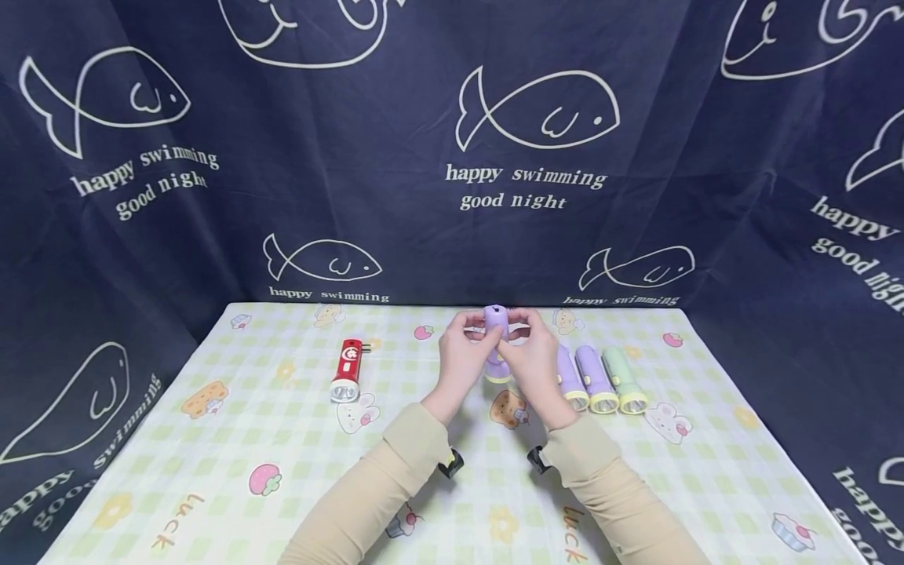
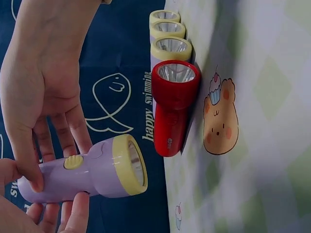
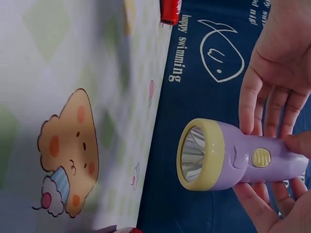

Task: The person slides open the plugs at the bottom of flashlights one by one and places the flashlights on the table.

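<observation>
Both hands hold a purple flashlight [image 1: 497,318] upright above the table, its yellow-rimmed lens downward. My left hand [image 1: 462,357] grips it from the left, and my right hand [image 1: 533,353] from the right. The thumbs lie on the near side of the barrel, with fingers along its sides and behind. A yellow ribbed switch [image 2: 73,162] shows on the barrel in the left wrist view. Just right of the hands stand two purple flashlights [image 1: 595,377] and a green flashlight [image 1: 621,377]. Beside them the left wrist view shows a red flashlight [image 2: 172,116], hidden in the head view.
Another red flashlight [image 1: 348,369], with plug prongs out at its side, stands on the table's left part. A checked cloth with cartoon prints covers the table [image 1: 247,424]. A dark blue curtain [image 1: 417,227] hangs behind and along the sides.
</observation>
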`<state>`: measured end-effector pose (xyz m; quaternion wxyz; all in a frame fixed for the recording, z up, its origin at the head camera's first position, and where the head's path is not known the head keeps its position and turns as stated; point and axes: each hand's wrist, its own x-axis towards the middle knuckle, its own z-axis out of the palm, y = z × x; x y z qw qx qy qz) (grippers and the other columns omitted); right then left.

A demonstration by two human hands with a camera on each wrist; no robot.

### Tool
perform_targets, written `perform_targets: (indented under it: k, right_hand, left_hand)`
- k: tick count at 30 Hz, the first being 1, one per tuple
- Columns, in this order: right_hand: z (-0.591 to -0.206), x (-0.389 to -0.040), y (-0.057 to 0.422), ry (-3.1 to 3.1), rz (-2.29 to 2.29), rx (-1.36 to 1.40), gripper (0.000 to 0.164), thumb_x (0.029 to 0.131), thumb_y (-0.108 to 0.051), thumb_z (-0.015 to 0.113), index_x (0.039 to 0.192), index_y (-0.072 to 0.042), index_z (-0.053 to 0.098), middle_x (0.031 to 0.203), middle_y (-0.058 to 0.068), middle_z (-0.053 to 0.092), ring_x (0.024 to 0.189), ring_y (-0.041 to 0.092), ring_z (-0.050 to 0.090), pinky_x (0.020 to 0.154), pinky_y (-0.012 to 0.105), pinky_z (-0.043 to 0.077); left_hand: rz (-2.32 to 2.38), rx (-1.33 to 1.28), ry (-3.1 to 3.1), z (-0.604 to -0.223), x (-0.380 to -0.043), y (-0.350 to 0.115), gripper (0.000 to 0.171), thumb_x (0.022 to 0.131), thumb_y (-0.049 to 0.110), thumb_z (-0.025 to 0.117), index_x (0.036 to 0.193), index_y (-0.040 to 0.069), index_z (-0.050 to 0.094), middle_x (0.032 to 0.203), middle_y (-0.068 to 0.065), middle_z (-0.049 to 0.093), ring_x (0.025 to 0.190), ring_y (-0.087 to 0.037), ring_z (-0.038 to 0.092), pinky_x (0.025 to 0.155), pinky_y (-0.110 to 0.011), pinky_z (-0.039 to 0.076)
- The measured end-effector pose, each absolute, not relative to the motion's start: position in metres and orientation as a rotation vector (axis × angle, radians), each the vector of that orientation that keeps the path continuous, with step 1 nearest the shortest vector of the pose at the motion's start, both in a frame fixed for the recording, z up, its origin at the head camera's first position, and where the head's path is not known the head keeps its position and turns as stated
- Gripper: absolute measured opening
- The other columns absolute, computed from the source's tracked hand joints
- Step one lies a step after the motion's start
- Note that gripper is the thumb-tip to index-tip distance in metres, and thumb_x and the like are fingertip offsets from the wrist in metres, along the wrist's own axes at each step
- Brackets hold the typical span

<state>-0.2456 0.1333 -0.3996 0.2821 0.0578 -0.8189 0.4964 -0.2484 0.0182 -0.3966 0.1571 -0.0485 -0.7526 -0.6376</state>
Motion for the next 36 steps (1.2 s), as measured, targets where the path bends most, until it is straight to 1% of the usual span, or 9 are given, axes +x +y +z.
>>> perform_targets:
  k: [4, 8, 14, 19, 24, 27, 32, 36]
  right_hand:
    - [-0.402, -0.245, 0.13, -2.205, 1.291, 0.159, 0.033, 0.074, -0.01, 0.076, 0.103, -0.005, 0.061, 0.1, 0.008, 0.068, 0.072, 0.022, 0.065, 0.059, 0.016, 0.047]
    - [-0.404, -0.243, 0.128, -2.199, 1.287, 0.159, 0.034, 0.073, -0.008, 0.075, 0.103, -0.005, 0.06, 0.1, 0.008, 0.068, 0.072, 0.023, 0.065, 0.057, 0.014, 0.045]
    - [-0.405, -0.243, 0.126, -2.183, 1.263, 0.169, 0.032, 0.073, -0.008, 0.074, 0.101, -0.005, 0.06, 0.098, 0.008, 0.068, 0.071, 0.022, 0.065, 0.056, 0.014, 0.044]
    - [-0.406, -0.243, 0.125, -2.175, 1.253, 0.17, 0.032, 0.073, -0.009, 0.075, 0.101, -0.007, 0.06, 0.098, 0.007, 0.068, 0.071, 0.02, 0.065, 0.057, 0.015, 0.045]
    - [-0.404, -0.242, 0.127, -2.17, 1.313, 0.231, 0.033, 0.076, -0.009, 0.075, 0.104, -0.005, 0.06, 0.101, 0.009, 0.066, 0.075, 0.022, 0.065, 0.058, 0.016, 0.052]
    - [-0.403, -0.241, 0.129, -2.177, 1.405, 0.275, 0.033, 0.078, -0.007, 0.073, 0.107, -0.003, 0.058, 0.105, 0.01, 0.063, 0.079, 0.023, 0.065, 0.062, 0.018, 0.055]
    - [-0.399, -0.24, 0.134, -2.186, 1.545, 0.316, 0.033, 0.08, -0.003, 0.072, 0.11, -0.001, 0.058, 0.11, 0.01, 0.063, 0.083, 0.023, 0.063, 0.065, 0.018, 0.055]
    - [-0.387, -0.233, 0.133, -2.17, 1.603, 0.328, 0.031, 0.08, -0.001, 0.072, 0.108, 0.004, 0.059, 0.107, 0.017, 0.064, 0.082, 0.023, 0.063, 0.065, 0.016, 0.055]
  left_hand:
    - [-1.804, -0.111, -2.178, -0.397, -0.25, 0.016, 0.034, 0.077, 0.02, 0.077, 0.103, 0.003, 0.062, 0.098, -0.009, 0.067, 0.078, -0.02, 0.065, 0.068, -0.025, 0.055]
    - [-1.786, -0.102, -2.202, -0.397, -0.249, 0.014, 0.033, 0.075, 0.02, 0.078, 0.1, 0.005, 0.062, 0.092, -0.008, 0.066, 0.075, -0.018, 0.064, 0.067, -0.025, 0.055]
    - [-1.75, -0.091, -2.213, -0.396, -0.25, 0.013, 0.031, 0.075, 0.017, 0.077, 0.097, 0.003, 0.062, 0.089, -0.009, 0.067, 0.073, -0.018, 0.064, 0.065, -0.025, 0.054]
    - [-1.738, -0.095, -2.214, -0.394, -0.249, 0.011, 0.03, 0.075, 0.017, 0.076, 0.097, 0.004, 0.062, 0.09, -0.009, 0.067, 0.073, -0.017, 0.063, 0.064, -0.025, 0.054]
    - [-1.728, -0.122, -2.217, -0.39, -0.249, 0.008, 0.029, 0.076, 0.017, 0.076, 0.098, 0.004, 0.063, 0.093, -0.008, 0.067, 0.073, -0.017, 0.063, 0.063, -0.024, 0.053]
    - [-1.713, -0.146, -2.24, -0.387, -0.25, 0.004, 0.028, 0.077, 0.017, 0.076, 0.098, 0.005, 0.063, 0.093, -0.009, 0.067, 0.074, -0.017, 0.063, 0.062, -0.024, 0.053]
    - [-1.711, -0.176, -2.275, -0.385, -0.254, -0.002, 0.029, 0.077, 0.018, 0.076, 0.1, 0.005, 0.063, 0.093, -0.009, 0.068, 0.075, -0.018, 0.064, 0.064, -0.024, 0.054]
    - [-1.736, -0.203, -2.291, -0.385, -0.254, -0.005, 0.029, 0.078, 0.019, 0.077, 0.101, 0.006, 0.063, 0.096, -0.008, 0.068, 0.077, -0.018, 0.065, 0.066, -0.025, 0.054]
